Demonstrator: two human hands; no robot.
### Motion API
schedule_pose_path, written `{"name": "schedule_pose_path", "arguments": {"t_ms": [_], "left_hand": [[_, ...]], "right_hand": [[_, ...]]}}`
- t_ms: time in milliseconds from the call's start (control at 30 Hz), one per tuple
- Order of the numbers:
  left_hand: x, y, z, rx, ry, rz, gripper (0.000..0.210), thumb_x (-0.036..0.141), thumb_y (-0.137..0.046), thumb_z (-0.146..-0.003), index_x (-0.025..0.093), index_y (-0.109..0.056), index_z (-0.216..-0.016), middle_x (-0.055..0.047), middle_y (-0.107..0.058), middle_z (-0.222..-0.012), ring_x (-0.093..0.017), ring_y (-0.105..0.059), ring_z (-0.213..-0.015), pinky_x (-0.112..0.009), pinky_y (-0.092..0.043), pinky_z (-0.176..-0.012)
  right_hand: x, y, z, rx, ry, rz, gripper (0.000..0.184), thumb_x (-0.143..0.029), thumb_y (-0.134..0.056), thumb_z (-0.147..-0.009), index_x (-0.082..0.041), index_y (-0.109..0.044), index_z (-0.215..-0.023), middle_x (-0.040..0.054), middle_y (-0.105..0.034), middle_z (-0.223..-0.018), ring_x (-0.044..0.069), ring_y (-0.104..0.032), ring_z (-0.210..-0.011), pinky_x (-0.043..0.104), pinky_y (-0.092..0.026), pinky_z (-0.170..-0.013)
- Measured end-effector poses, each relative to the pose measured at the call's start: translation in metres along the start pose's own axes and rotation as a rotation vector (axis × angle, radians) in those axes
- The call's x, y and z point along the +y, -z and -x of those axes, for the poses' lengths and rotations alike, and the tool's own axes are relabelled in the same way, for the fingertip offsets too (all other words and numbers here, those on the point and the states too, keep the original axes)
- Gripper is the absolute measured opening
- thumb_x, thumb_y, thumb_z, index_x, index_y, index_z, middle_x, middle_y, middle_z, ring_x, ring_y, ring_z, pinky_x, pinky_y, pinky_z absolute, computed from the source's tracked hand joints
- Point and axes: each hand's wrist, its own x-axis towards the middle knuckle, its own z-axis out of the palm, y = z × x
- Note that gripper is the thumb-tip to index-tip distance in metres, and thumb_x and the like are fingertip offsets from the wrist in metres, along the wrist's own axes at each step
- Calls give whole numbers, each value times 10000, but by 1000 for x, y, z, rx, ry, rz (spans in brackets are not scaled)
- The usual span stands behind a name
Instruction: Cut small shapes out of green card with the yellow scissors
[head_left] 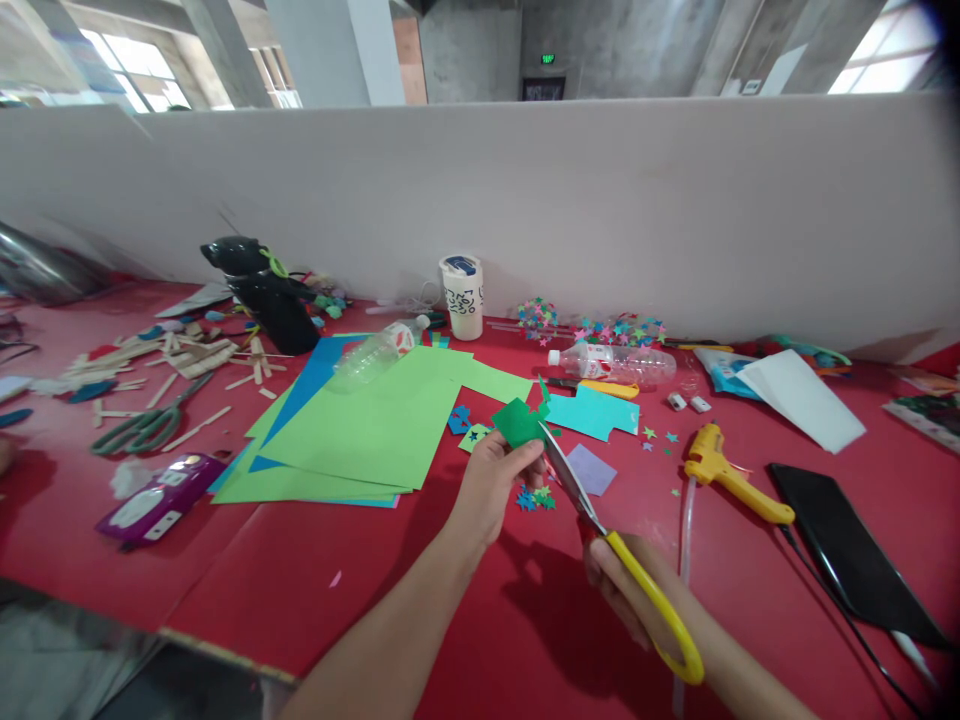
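Between the thumb and fingers of my left hand (495, 480) is a piece of dark green paper (517, 422) with a notched right edge. My right hand (626, 580) grips yellow-handled scissors (652, 600), whose blades point up and left to the edge of that paper. Whether the blades are parted there is hard to make out. Small cut paper stars (535, 498) lie on the table just below the paper. Beside my left hand are blue scraps (459, 420) and a pale green scrap with star shapes (475, 438). A lilac square (591, 470) lies behind the scissors.
Large green sheets (367, 420) lie to the left under a plastic bottle (382, 350). On the right are a yellow glue gun (735, 475), a black tablet (855, 550) and turquoise paper (592, 412). Wooden sticks (195, 355), green scissors (150, 425) and a purple device (161, 500) are at left.
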Motion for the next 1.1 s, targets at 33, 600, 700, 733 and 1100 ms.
{"name": "schedule_pose_path", "arguments": {"t_ms": [33, 600, 700, 733, 1100], "left_hand": [[0, 0, 0, -3, 2, 2, 166, 282, -633, -677, 142, -544, -685, 14, -564, -543, -77, -494, -447, -211, -394, -451], [3, 0, 0, -34, 46, 23, 160, 271, -633, -675, 131, -554, -680, 7, -557, -544, -77, -489, -458, -207, -391, -458], [3, 1, 0, -34, 40, 20, 157, 272, -631, -675, 138, -550, -683, 8, -567, -551, -76, -493, -460, -210, -390, -467], [3, 2, 0, -32, 38, 18, 154, 272, -629, -675, 140, -550, -680, 9, -568, -550, -76, -491, -459, -210, -388, -469], [9, 9, -3, 13, -36, -6, 125, 255, -585, -707, 154, -519, -673, 29, -551, -547, -59, -471, -451, -187, -356, -454]], "right_hand": [[0, -1, 0, 5, -10, 0, 557, -733, -307, -715, -193, -385, -606, -117, -282, -335, 29, -250, -234, 141, -176, -259], [2, 3, -2, 3, -18, 45, 497, -665, -349, -752, -195, -362, -592, -111, -294, -365, 28, -280, -251, 135, -174, -262], [1, 4, -2, -1, -14, 40, 489, -659, -374, -748, -198, -356, -586, -109, -290, -368, 32, -283, -258, 138, -178, -264], [1, 4, -2, -3, -9, 40, 487, -657, -379, -749, -198, -356, -584, -109, -288, -365, 34, -284, -259, 140, -176, -267], [-2, 9, -2, -27, 2, 76, 492, -656, -362, -759, -202, -349, -572, -110, -278, -342, 33, -270, -249, 145, -166, -273]]}}
